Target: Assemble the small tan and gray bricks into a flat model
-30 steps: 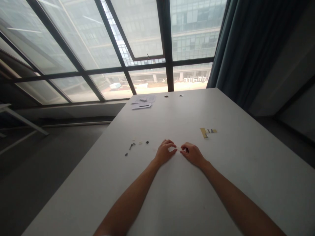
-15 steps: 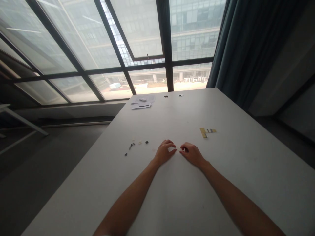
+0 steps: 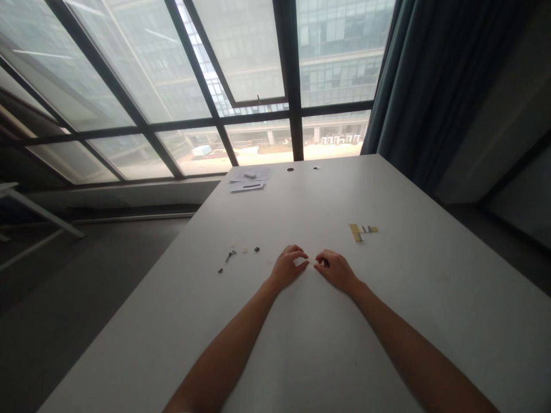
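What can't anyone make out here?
All in the head view:
Pale sliver between left hand and right hand: too small to identify; the hands may cover its ends.
Dark pieces: too small and blurred to name.
Far papers: too distant to read.
Arms: cut off by the bottom edge.

The held sliver looks pale, the table white, strips yellow, the curtain blue.

Smooth table with a soft sheen
Beyond the table, smooth glass window panes; to its right, a matt cloth curtain; at its far left corner, paper sheets; left of it, a dull matt floor; over its middle, a pale strip, too small to judge.
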Motion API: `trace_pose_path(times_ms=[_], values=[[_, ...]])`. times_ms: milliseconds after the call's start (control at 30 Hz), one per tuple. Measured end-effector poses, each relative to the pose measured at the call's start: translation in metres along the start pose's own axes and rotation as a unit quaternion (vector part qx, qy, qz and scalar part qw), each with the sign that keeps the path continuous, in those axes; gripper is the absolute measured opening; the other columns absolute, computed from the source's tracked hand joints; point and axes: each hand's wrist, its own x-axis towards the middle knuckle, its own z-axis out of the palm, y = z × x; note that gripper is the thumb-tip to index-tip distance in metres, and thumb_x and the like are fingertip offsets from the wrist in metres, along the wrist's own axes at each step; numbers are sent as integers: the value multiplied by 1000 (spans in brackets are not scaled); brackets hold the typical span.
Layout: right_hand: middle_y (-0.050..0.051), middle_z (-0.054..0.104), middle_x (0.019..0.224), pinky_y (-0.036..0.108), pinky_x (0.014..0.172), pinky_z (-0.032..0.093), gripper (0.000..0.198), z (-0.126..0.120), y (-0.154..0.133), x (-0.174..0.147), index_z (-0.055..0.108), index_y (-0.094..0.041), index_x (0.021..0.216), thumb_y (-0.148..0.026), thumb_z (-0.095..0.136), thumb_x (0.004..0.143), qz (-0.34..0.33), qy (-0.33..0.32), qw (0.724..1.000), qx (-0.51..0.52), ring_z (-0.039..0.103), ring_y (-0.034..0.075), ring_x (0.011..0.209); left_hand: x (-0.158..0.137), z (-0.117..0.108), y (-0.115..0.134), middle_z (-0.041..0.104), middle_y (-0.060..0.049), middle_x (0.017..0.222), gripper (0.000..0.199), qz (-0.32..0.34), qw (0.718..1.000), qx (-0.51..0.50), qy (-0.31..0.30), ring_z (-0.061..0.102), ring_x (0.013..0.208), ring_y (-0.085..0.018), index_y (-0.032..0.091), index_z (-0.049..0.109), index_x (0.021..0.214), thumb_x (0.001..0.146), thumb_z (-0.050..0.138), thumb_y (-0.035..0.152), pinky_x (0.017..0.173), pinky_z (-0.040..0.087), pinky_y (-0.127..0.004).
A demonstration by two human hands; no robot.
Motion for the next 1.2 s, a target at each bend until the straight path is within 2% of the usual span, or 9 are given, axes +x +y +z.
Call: trace_pose_path(times_ms=[1200], values=[[0,66,81,26,69,41,5,0,2,1,66,-20,83,-18,70,84,-11,-10,1000,-6,56,15,73,2,1,-2,68,-4,96,12,-2,1000,-12,-13,62,95,-19,24,77,92,84,72,18,89,50,-33]])
